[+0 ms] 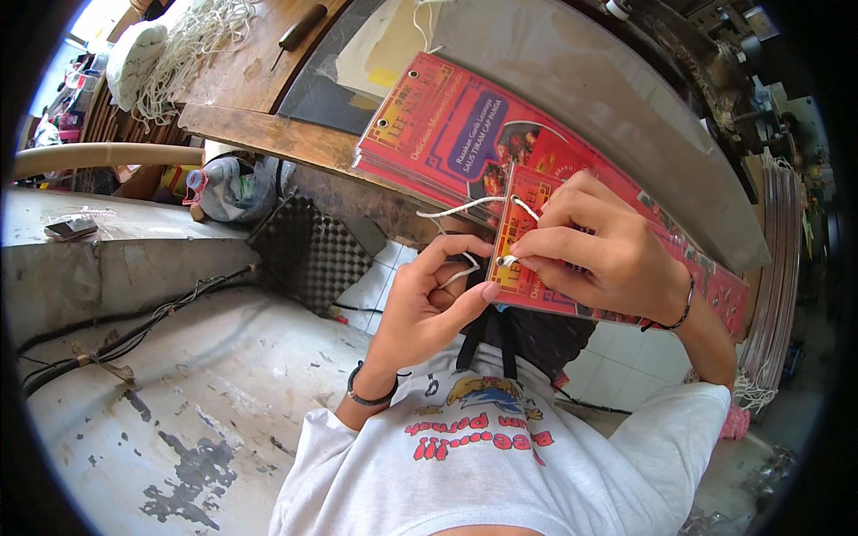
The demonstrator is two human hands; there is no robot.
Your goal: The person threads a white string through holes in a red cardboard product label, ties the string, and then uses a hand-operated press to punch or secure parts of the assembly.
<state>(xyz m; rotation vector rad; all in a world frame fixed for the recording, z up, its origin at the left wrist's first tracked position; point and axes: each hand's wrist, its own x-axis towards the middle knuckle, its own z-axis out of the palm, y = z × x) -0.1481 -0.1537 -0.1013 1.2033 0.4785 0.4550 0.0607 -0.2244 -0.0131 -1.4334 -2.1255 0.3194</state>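
White cord bundle: a loose tangle of thin white cord strands (210, 43) lies on the brown wooden table (246, 127) at far left, probably kept there as supply within reach.
Pointed tool: a dark-handled awl with a thin metal shaft (302, 29) lies on the tabletop, apparently parked clear of the hands.
Left hand: the left hand (427, 302) has thumb and forefinger curved, tips apart at the sign's left edge, seemingly to steady it; whether they grip, I cannot tell. Cord trails by its curled fingers.
Red stack: several glossy red printed sheets (429, 134) lie on the table, left ends aligned, perhaps for easy picking.
Cord: a twisted white cord (460, 210) runs through the upper hole and shows at the lower one.
Red sign: a long, glossy red sign with an orange-yellow end panel (534, 192) sits between the hands, tilted, before the stack; two holes pierce its left end.
Right hand: the right hand (608, 246) pinches the cord at the lower hole, thumb against forefinger, likely for fine control.
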